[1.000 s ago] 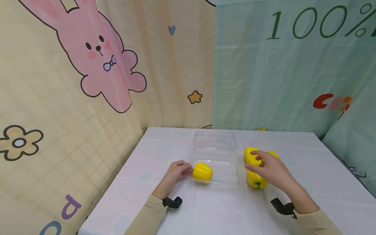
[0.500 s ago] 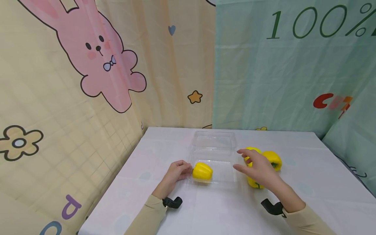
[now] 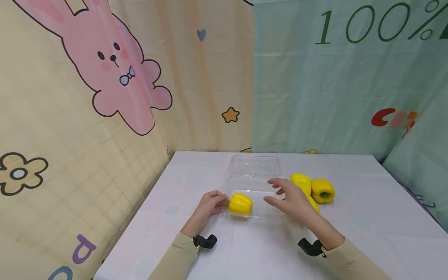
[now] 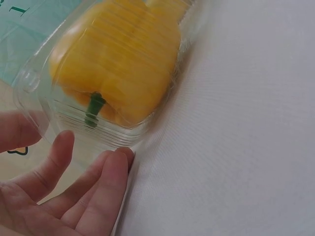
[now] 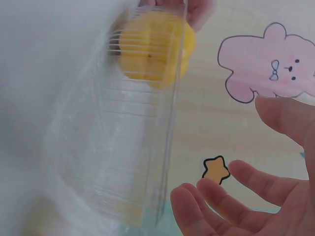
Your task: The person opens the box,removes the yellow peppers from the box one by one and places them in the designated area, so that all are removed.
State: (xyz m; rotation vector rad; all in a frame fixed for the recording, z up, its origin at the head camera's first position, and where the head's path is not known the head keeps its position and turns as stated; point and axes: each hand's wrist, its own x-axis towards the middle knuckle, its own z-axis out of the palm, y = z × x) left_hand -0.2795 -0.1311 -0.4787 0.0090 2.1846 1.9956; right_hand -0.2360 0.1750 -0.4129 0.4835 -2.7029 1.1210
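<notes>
A clear plastic clamshell box point(image 3: 267, 210) lies with its lid point(image 3: 254, 166) folded back, away from me. One yellow bell pepper point(image 3: 240, 203) is inside at its left end, its green stem toward the left wall in the left wrist view. My left hand point(image 3: 212, 205) rests at that wall; its fingertips point(image 4: 118, 162) touch the outer lower edge of the box. Over the box's right part hovers my right hand point(image 3: 291, 197), thumb and fingers spread, nothing between them. In the right wrist view the fingers point(image 5: 187, 211) stand apart from the box wall.
To the right of the box, bell peppers sit close together on the white table point(image 3: 367, 217): one at the back point(image 3: 301, 182), one at the right point(image 3: 322, 191), and one point(image 3: 313, 203) partly hidden by my right hand. Printed curtains point(image 3: 210, 77) stand behind the table.
My right hand has moved left from above the loose peppers to above the box, staying empty. My left hand and the pepper in the box have stayed put. The head view shifted slightly.
</notes>
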